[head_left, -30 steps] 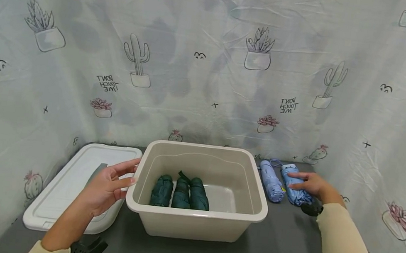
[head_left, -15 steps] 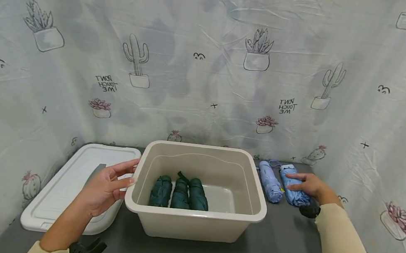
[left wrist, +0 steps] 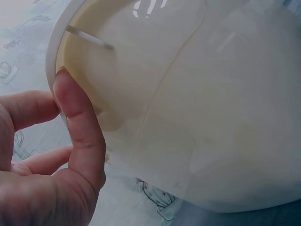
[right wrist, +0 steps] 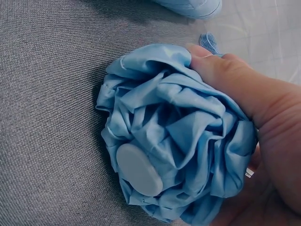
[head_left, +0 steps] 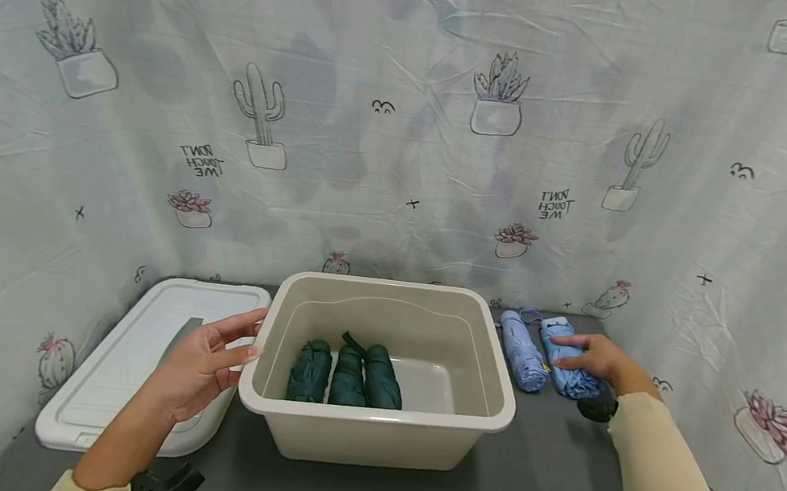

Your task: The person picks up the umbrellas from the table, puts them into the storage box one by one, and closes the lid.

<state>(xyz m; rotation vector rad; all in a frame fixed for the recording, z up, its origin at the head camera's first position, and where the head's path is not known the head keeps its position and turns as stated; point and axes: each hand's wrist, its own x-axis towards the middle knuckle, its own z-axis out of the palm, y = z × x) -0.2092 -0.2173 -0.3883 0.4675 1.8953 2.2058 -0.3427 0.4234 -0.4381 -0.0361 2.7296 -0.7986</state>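
While cactus-print cloth walls the grey bench, your left hand rests spread against the bin rim; your right hand grips the blue umbrella near the far right corner.

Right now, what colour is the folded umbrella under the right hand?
Light blue umbrella, gripped by the right hand; clearest in the right wrist view.

1. A grey bench is seen, backed by a cactus-print sheet.
2. A beige tub is set at its middle.
3. A white lid is laid flat to the tub's left.
4. Two blue folded umbrellas are laid side by side to the tub's right.
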